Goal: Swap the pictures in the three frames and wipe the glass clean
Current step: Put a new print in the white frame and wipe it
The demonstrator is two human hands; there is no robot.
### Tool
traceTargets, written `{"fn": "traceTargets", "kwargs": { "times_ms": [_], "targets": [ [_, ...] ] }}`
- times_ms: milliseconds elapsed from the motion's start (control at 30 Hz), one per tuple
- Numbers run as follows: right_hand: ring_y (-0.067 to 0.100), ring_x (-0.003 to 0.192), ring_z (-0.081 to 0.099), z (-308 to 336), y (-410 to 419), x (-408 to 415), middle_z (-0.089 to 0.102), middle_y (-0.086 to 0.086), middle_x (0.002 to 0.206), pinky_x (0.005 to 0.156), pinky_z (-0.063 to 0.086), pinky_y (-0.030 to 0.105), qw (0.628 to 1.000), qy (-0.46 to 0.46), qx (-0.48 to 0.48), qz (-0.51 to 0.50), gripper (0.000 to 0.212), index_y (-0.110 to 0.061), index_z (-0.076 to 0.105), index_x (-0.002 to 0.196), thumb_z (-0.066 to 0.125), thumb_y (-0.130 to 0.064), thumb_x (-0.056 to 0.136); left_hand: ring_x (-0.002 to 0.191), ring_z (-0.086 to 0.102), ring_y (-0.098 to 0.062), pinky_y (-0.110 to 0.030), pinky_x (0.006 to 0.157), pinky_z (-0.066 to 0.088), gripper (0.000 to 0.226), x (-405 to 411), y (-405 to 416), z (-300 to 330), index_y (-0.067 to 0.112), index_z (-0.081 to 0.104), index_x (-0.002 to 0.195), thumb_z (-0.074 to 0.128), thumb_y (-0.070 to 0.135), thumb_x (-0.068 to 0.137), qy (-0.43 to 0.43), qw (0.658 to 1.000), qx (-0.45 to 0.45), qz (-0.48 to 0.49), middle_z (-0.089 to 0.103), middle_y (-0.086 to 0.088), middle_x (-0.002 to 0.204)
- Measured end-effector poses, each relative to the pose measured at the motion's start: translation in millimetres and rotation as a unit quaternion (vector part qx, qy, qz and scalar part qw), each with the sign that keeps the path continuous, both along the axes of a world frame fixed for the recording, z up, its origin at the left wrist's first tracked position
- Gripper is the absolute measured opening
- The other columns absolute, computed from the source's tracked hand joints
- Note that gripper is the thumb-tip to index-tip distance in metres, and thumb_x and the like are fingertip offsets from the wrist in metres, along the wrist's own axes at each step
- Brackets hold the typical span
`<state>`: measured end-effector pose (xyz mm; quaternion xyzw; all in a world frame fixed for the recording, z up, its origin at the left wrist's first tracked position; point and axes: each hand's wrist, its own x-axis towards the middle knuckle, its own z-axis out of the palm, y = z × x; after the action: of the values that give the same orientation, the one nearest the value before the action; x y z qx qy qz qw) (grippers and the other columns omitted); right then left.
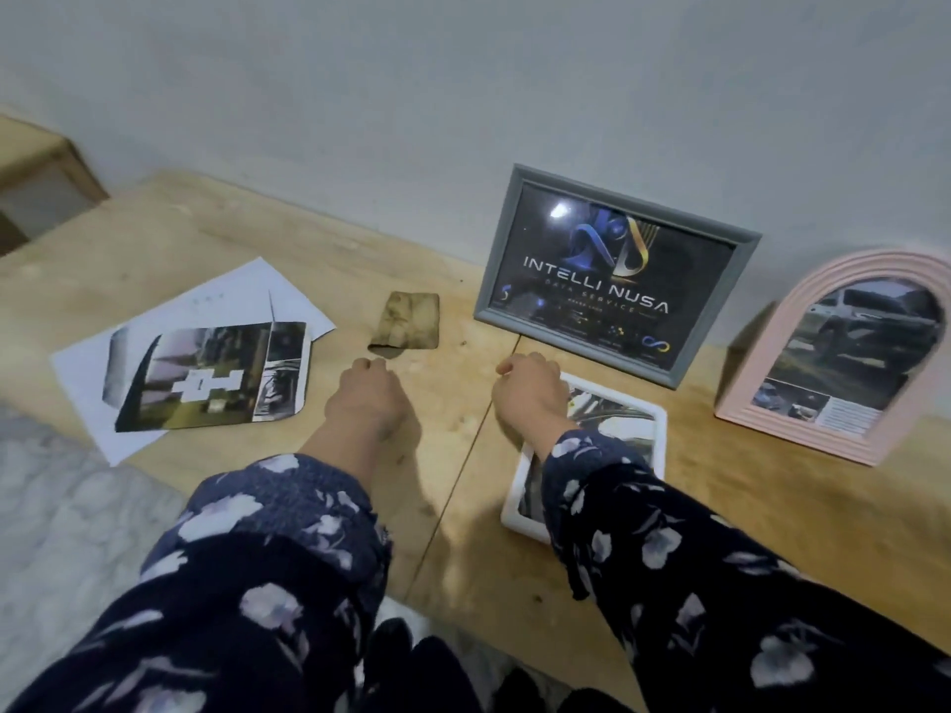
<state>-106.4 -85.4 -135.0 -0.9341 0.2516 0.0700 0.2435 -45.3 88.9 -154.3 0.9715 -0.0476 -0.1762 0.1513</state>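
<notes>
Grey frame (615,272): stood upright at the back of the bench (216,223), leaning toward the wall, with a dark logo print behind its glass; I judged this one assembled.

Pink arched frame (844,357): stood upright at my far right, well apart from my hands, a car picture showing in its opening; it too looked assembled.

White frame (592,455): lay flat on the bench just in front of the grey frame, a picture visible inside it; I judged this the frame in hand.

Right hand (530,388): rested over the far corner of the white frame, fingers curled downward; whether they gripped the rim or only pressed on it, I could not tell.

Left hand (368,391): lay knuckles-up on the bare bench between the loose prints and the white frame, fingers loosely curled, holding nothing.

Cloth (409,319): a stained, folded piece lay just beyond my left hand, not touched by it.

Loose prints (211,375): a colour picture lay on white sheets (170,326) at my left, out of any frame.

Progress: all three frames held pictures, so I judged the swapping largely done, though I could not confirm which prints were new.

Remaining: standing the white frame up, and probably wiping; the glass gave no clear sign of having been cleaned.
</notes>
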Motion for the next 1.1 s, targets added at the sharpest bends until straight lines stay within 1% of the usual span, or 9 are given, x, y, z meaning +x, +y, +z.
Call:
{"fn": "traceTargets", "kwargs": {
  "times_ms": [233, 333, 400, 533, 633, 800, 867, 967, 1100],
  "targets": [
    [0.034, 0.103, 0.057, -7, 77, 91, 0.054, 0.008, 0.123, 0.091, 0.049, 0.040, 0.994, -0.032, 0.029, 0.099, 0.050, -0.028, 0.064, 0.115, 0.040, -0.001, 0.081, 0.148, 0.009, -0.020, -0.046, 0.118, 0.004, 0.089, 69, 49, 1, 0.006, 0.011, 0.153, 0.061, 0.044, 0.089, 0.035, 0.982, 0.114, -0.146, 0.001, -0.004, 0.162],
    [0.029, 0.110, 0.050, -9, 93, 128, 0.054, 0.003, 0.122, 0.093, 0.042, 0.035, 0.972, -0.074, -0.078, 0.207, 0.027, -0.021, 0.063, 0.113, 0.056, -0.016, 0.088, 0.145, 0.019, -0.019, -0.050, 0.118, 0.003, 0.091, 92, 56, -5, 0.007, 0.022, 0.149, 0.061, 0.057, 0.084, 0.028, 0.955, 0.184, -0.229, 0.017, -0.004, 0.156],
    [0.023, 0.116, 0.047, -14, 96, 149, 0.057, -0.002, 0.118, 0.092, 0.035, 0.035, 0.939, -0.079, -0.154, 0.297, 0.029, -0.021, 0.062, 0.110, 0.066, -0.031, 0.083, 0.142, 0.025, -0.018, -0.051, 0.118, 0.003, 0.090, 98, 60, -9, 0.008, 0.028, 0.146, 0.057, 0.065, 0.082, 0.027, 0.942, 0.211, -0.259, 0.024, -0.003, 0.152],
    [0.028, 0.129, 0.034, -33, 101, 165, 0.040, 0.003, 0.136, 0.101, 0.028, 0.042, 0.920, -0.001, -0.213, 0.329, 0.039, -0.025, 0.053, 0.124, 0.062, -0.035, 0.087, 0.146, 0.019, -0.018, -0.049, 0.118, -0.005, 0.103, 102, 64, -14, 0.008, 0.013, 0.153, 0.053, 0.070, 0.081, 0.046, 0.935, 0.220, -0.275, 0.008, -0.005, 0.161],
    [0.033, 0.129, 0.030, -38, 102, 166, 0.030, 0.009, 0.143, 0.108, 0.029, 0.047, 0.939, 0.040, -0.190, 0.284, 0.041, -0.027, 0.051, 0.130, 0.059, -0.033, 0.090, 0.147, 0.016, -0.020, -0.046, 0.119, -0.005, 0.106, 105, 64, -12, 0.008, 0.011, 0.153, 0.056, 0.070, 0.080, 0.047, 0.934, 0.217, -0.279, 0.006, -0.007, 0.161],
    [0.030, 0.123, 0.038, -42, 108, 162, 0.049, 0.010, 0.128, 0.100, 0.039, 0.043, 0.975, -0.023, -0.141, 0.169, 0.031, -0.013, 0.051, 0.120, 0.042, -0.024, 0.093, 0.147, 0.014, -0.021, -0.046, 0.120, -0.002, 0.106, 104, 68, -12, 0.007, 0.012, 0.153, 0.057, 0.069, 0.080, 0.041, 0.937, 0.204, -0.279, 0.008, -0.008, 0.161],
    [0.026, 0.118, 0.043, -39, 109, 160, 0.053, 0.006, 0.119, 0.088, 0.047, 0.043, 0.986, -0.002, -0.122, 0.112, 0.027, -0.017, 0.052, 0.115, 0.049, -0.020, 0.088, 0.148, 0.011, -0.020, -0.047, 0.120, -0.002, 0.106, 104, 69, -12, 0.006, 0.009, 0.153, 0.056, 0.068, 0.081, 0.045, 0.937, 0.208, -0.276, 0.005, -0.009, 0.161],
    [0.022, 0.103, 0.054, -31, 104, 147, 0.053, -0.002, 0.114, 0.077, 0.048, 0.043, 0.998, 0.032, -0.049, 0.008, 0.039, -0.021, 0.044, 0.108, 0.055, -0.001, 0.076, 0.149, 0.005, -0.019, -0.050, 0.119, -0.003, 0.105, 102, 66, -13, 0.006, 0.008, 0.153, 0.057, 0.066, 0.083, 0.054, 0.940, 0.205, -0.266, 0.000, -0.009, 0.162],
    [0.011, 0.089, 0.058, -12, 85, 119, 0.057, -0.006, 0.108, 0.080, 0.051, 0.035, 0.977, -0.087, 0.150, -0.126, 0.037, -0.018, 0.044, 0.111, 0.050, 0.003, 0.081, 0.148, 0.002, -0.018, -0.059, 0.115, -0.006, 0.086, 91, 62, -19, 0.010, 0.018, 0.150, 0.056, 0.049, 0.083, 0.031, 0.965, 0.154, -0.211, 0.005, -0.004, 0.160]
  ]
}}
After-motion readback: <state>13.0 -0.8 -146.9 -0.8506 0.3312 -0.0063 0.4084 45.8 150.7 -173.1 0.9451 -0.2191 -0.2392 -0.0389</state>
